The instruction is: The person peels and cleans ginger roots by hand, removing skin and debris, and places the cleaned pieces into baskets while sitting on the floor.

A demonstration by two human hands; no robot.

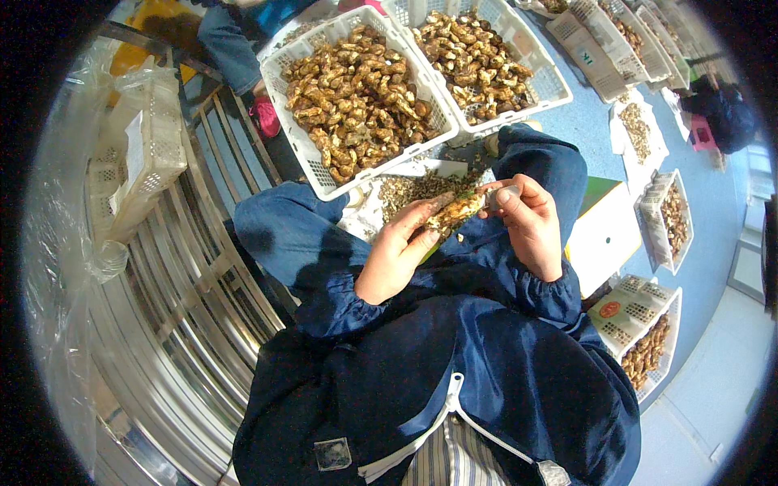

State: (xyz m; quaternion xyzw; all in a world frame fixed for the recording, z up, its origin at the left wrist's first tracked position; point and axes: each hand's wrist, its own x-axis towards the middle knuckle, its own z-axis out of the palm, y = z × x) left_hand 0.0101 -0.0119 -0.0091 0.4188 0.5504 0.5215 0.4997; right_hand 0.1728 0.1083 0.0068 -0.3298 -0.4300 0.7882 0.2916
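My left hand [398, 246] is closed around a brown, knobbly mushroom [454, 212], held over my lap. At the mushroom's right end, my right hand [527, 222] pinches a small, flat, greyish piece [506, 195] between thumb and fingers; what it is made of I cannot tell. Something green shows along the mushroom's edge. Past my hands, a white plastic crate [316, 179] holds a heap of similar mushrooms [358, 97], and a second white crate [550, 100] with more stands against its right side. Below the crates, brown trimmings [410, 191] lie on a white sheet between my knees.
A slatted metal rack [200, 243] runs along the left, with a worn plastic crate [149, 164] on it. At right are a white box [608, 243], crates of mushrooms [678, 231] and scraps on a sheet [635, 130]. Other people [228, 45] sit nearby.
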